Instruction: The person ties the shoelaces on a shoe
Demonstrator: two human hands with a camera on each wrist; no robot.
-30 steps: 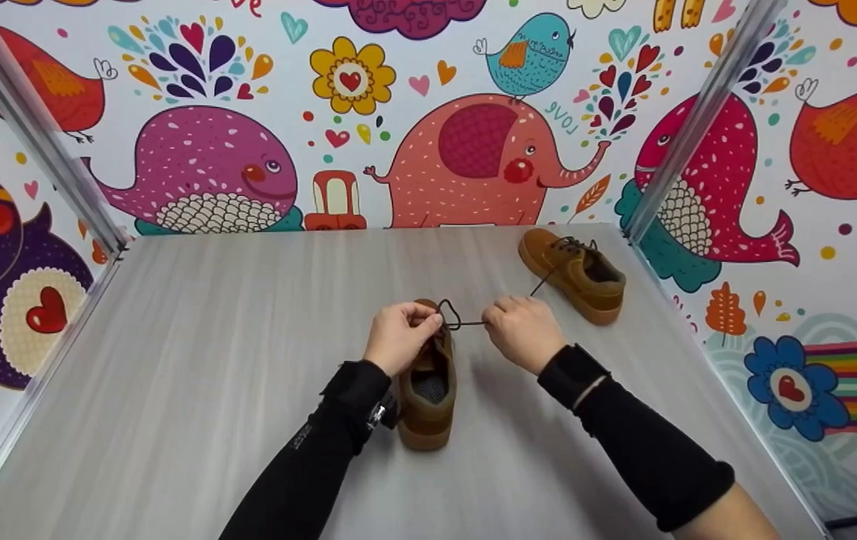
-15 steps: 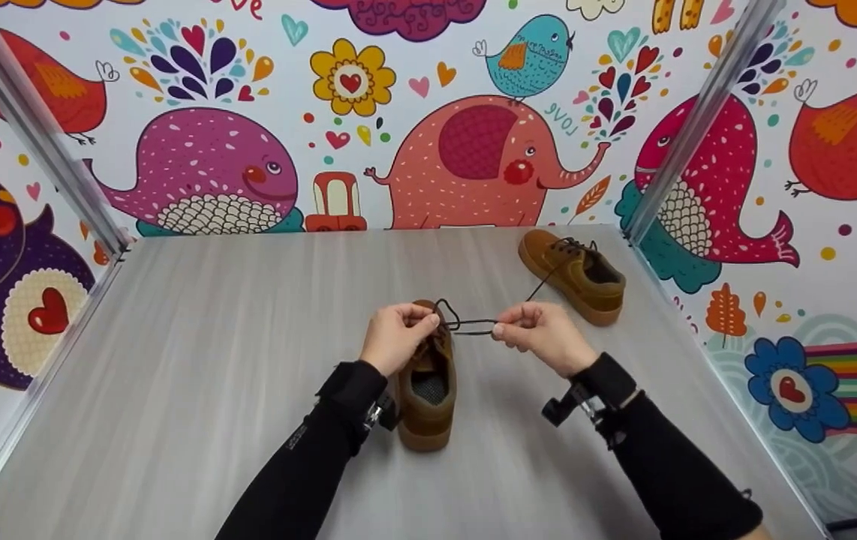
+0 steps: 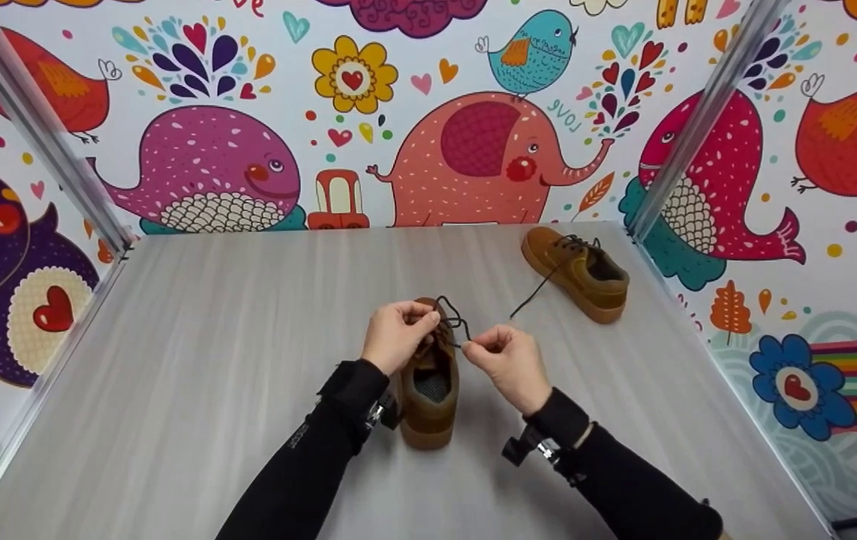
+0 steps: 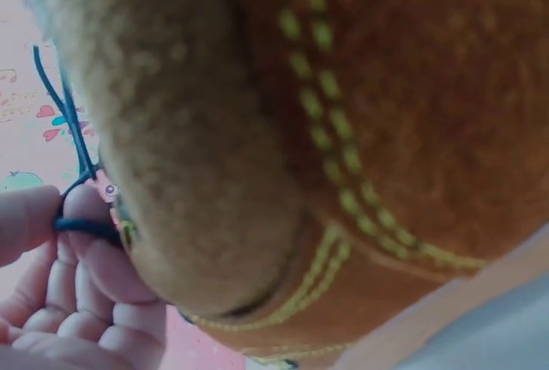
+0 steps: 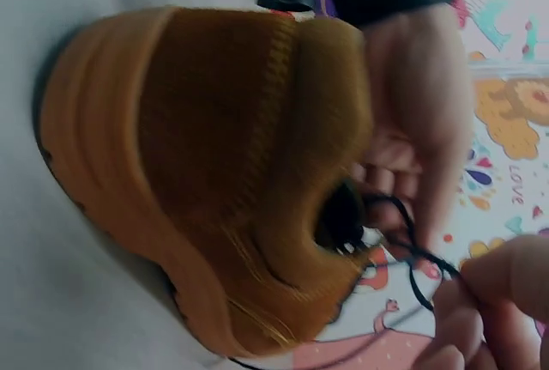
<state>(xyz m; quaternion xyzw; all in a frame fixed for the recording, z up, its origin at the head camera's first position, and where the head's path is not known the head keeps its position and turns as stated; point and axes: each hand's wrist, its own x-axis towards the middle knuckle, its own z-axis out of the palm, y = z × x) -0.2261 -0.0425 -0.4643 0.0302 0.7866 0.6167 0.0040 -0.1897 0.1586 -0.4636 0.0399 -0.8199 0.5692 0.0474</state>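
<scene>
A brown suede shoe (image 3: pixel 428 424) stands in front of me, toe pointing away, its dark lace (image 3: pixel 466 330) loose over the tongue. My left hand (image 3: pixel 398 337) pinches the lace at the shoe's upper left, and a loop rises beside its fingertips. Just right of the shoe, my right hand (image 3: pixel 511 364) pinches another stretch of the lace between thumb and index finger. The left wrist view shows the lace (image 4: pixel 86 226) crossing a fingertip, beside the shoe's collar (image 4: pixel 189 130). In the right wrist view the lace (image 5: pixel 433 258) runs taut into the right fingers.
A matching brown shoe (image 3: pixel 578 274) sits at the back right of the pale wood-look table (image 3: pixel 211 337). From that shoe a dark lace strand slants toward my right hand; whether they touch I cannot tell. Printed wall panels (image 3: pixel 233 165) with metal corner posts (image 3: pixel 680 135) enclose the table.
My right hand first turned palm-side and drew a doubled lace out to the right, then came back left and nearer me, close to the shoe. The left hand keeps its hold.
</scene>
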